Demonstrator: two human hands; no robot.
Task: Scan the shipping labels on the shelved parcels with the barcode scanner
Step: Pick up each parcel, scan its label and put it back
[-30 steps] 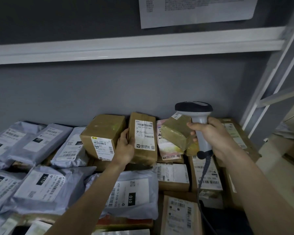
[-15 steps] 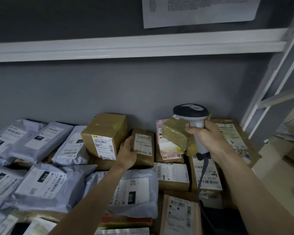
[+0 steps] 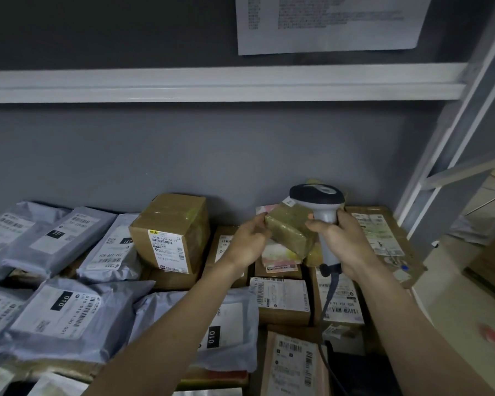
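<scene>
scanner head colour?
Dark, black or navy, on a pale grey handle: barcode scanner, head view.

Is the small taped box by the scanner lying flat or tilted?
Tilted. The small taped box sits askew atop other parcels, one corner raised toward the scanner, left hand at its edge.

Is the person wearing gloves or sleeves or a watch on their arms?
No. Both forearms are bare as far as the picture shows, with no sleeve edge in view. The left hand and the right hand have no gloves, and no watch, ring or bracelet shows on either wrist.
</scene>
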